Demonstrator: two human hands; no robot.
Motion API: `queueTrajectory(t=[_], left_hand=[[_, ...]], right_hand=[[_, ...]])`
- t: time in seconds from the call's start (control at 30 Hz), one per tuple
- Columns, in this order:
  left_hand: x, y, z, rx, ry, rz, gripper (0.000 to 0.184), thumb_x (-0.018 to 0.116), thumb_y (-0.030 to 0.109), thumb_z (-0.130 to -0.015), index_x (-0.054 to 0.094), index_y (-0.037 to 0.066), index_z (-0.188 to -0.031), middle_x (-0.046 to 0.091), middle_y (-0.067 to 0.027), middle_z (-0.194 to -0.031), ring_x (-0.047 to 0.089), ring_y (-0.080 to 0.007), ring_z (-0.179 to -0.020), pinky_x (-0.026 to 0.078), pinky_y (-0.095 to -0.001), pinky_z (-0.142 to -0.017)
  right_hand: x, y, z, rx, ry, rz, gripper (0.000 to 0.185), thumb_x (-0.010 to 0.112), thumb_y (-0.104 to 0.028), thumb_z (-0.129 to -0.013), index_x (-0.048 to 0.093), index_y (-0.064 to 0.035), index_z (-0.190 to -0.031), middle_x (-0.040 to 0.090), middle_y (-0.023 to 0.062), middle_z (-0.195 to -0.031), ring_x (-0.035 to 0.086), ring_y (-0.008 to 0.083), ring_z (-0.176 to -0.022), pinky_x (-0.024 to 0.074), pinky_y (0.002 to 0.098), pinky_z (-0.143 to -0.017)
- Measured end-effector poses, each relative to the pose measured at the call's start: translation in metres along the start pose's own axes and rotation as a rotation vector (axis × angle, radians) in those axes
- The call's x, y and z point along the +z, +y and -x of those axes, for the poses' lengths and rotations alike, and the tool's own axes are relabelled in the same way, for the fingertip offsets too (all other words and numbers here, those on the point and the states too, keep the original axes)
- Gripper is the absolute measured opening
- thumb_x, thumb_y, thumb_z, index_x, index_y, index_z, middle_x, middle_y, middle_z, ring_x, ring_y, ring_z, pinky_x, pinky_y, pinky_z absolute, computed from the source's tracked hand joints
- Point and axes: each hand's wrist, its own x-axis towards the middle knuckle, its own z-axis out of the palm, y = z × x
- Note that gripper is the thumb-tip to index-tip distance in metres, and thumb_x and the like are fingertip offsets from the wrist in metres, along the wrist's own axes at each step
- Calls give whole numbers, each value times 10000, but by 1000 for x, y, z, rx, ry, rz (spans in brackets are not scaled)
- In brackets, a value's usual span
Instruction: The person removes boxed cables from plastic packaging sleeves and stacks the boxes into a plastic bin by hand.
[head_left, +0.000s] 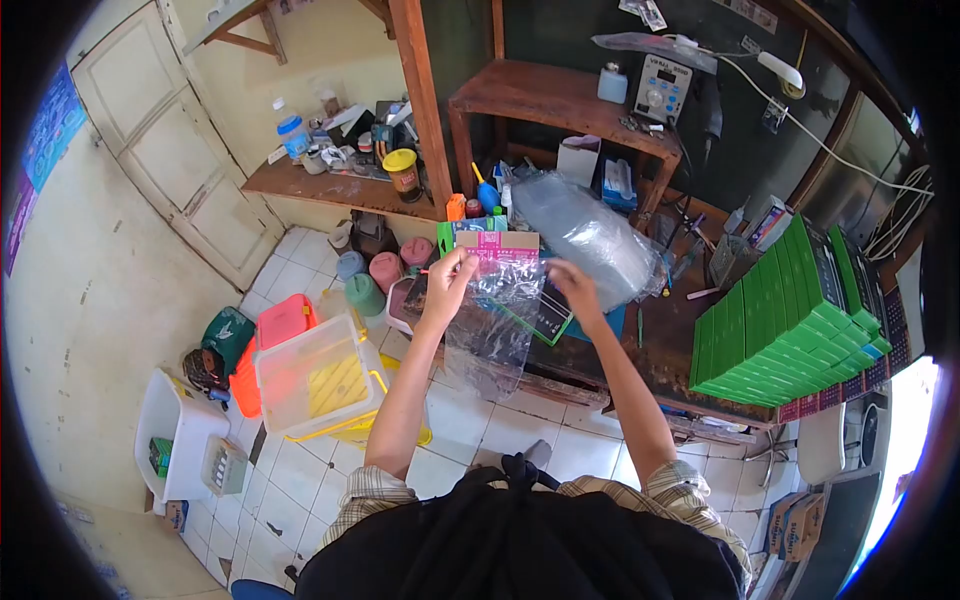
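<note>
A clear plastic bag (pixel 490 345) hangs down in front of me. My left hand (pixel 450 285) pinches its upper left edge, fingers closed. At the upper right edge my right hand (pixel 574 286) has its fingertips together on the plastic. A pink and brown cardboard piece (pixel 497 246) shows at the bag's top; I cannot tell whether it is inside or behind. Beneath lies a black and green flat box (pixel 548 318), partly hidden. Behind my right hand is a pile of clear plastic sleeves (pixel 590 235) on the bench.
Many green boxes (pixel 770 320) are stacked at the bench's right. A wooden shelf (pixel 540 100) carries a soldering or hot-air station (pixel 662 88). On the floor at left stand a clear tub with yellow (pixel 310 375) and a white bin (pixel 180 435).
</note>
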Motion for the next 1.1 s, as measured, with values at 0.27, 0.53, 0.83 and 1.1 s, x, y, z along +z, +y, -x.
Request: queueTrajectory(t=[0.27,0.53,0.83,1.1], left_hand=[[1,5,-11,276,-44,-533,183,541,166,-847,506,-1,-780,422,-88,-748,436,-233,-744,354,-296,-685],[12,24,-28,290,-146,-573,119,534,104,-827,494,-1,-787,446,-111,-753,457,-274,-766,372,-332,-697],[23,38,-44,336,-233,-551,86,563,54,-796,496,1,-807,444,-112,-735,486,-273,-700,391,-326,-629],[41,50,-63,539,-308,-596,129,624,72,-754,512,18,-789,387,-82,-716,436,-244,-665,360,-332,-584]], right_hand=[[16,26,24,-45,-92,1001,855,744,-440,-605,340,-104,-1280,361,145,-1196,347,361,-1120,321,541,-892],[21,10,24,116,-163,1004,906,777,-425,-558,308,-110,-1266,418,177,-1144,404,382,-1078,338,554,-829],[-12,34,9,40,-128,669,537,766,-290,-601,552,3,-998,559,216,-974,519,355,-967,400,389,-852],[-75,-89,26,150,127,-388,387,564,-224,-847,457,-21,-1158,541,101,-1092,498,223,-1042,386,371,-882]])
